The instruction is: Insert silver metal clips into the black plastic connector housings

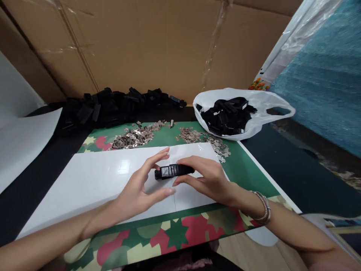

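Between my hands is a small black ribbed plastic piece (172, 171), long and narrow, with a paler rectangular patch near its left end. My right hand (208, 177) pinches its right end between thumb and fingers. My left hand (142, 186) is open around the left end, thumb and fingers spread apart; whether a fingertip touches the piece I cannot tell. Both hands are over a white board (98, 180) with a seam under the piece. Past the board lie a heap of small shiny metal pieces (137, 137) and a second, flatter heap (190, 135).
A long pile of black pieces (113, 107) lies along the cardboard wall (146, 45). At the back right, a white plastic bag (261, 126) holds more black pieces. A green patterned mat (248, 177) lies under the board. A small metal cylinder (172, 123) is near the heaps.
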Action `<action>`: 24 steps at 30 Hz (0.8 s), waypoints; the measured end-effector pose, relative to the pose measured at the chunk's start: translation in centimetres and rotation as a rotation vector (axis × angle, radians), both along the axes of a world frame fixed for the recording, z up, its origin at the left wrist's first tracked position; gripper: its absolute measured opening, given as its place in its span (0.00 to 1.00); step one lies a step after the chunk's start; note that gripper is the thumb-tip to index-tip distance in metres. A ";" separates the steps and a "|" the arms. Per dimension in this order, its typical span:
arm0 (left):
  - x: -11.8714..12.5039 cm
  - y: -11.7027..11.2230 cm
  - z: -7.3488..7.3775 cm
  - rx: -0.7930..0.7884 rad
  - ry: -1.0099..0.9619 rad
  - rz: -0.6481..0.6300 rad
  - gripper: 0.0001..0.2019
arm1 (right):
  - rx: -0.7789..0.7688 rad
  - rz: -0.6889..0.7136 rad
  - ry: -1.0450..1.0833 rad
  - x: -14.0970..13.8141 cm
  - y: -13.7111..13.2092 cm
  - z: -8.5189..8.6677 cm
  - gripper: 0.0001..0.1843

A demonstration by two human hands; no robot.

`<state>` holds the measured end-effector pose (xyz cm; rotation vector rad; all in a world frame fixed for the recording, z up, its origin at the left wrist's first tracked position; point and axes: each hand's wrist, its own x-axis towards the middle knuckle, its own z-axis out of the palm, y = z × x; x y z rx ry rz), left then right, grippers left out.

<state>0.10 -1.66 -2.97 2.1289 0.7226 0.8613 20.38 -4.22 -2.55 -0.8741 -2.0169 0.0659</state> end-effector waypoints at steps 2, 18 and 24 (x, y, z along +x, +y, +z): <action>0.1 0.1 0.2 -0.175 0.019 -0.023 0.22 | 0.145 0.037 -0.060 -0.2 -0.1 -0.3 0.13; -0.2 -0.8 -1.7 0.459 0.119 -0.086 0.18 | -0.567 -0.537 -0.289 12.8 9.9 -2.3 0.02; -0.2 -0.7 -1.8 0.483 0.135 -0.109 0.19 | -0.637 -0.620 -0.205 12.6 10.3 -2.9 0.04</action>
